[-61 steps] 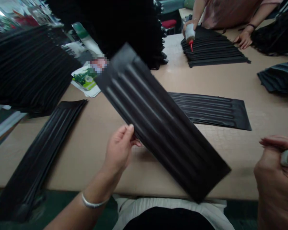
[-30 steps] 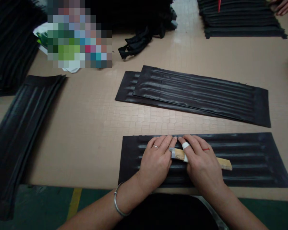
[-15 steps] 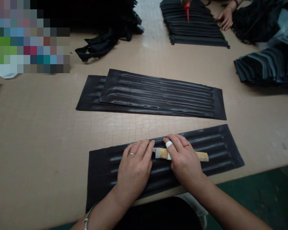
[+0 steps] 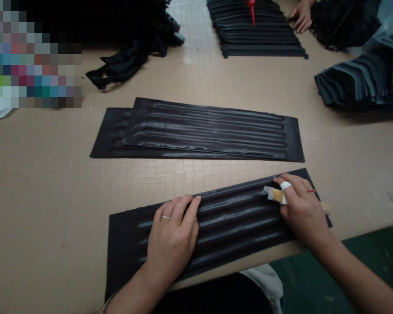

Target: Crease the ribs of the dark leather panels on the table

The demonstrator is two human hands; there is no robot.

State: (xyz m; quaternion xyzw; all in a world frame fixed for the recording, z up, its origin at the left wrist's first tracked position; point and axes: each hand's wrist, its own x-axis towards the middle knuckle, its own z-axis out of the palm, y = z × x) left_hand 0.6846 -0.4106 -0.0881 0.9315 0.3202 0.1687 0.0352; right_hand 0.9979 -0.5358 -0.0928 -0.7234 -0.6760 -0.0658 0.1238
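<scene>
Your left hand (image 4: 172, 231) rests on the near black panel (image 4: 231, 220), fingers (image 4: 191, 211) released. Your right hand (image 4: 304, 211) grasps a tan-handled tool (image 4: 275, 194).

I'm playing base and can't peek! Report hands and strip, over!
Left hand on black strip. Right hand gripping yellow stick. Other strips beyond, not touching it.

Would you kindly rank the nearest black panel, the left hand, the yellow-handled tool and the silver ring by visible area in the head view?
Largest to smallest:
1. Nearest black panel
2. Left hand
3. Yellow-handled tool, partly hidden by the right hand
4. Silver ring
</scene>
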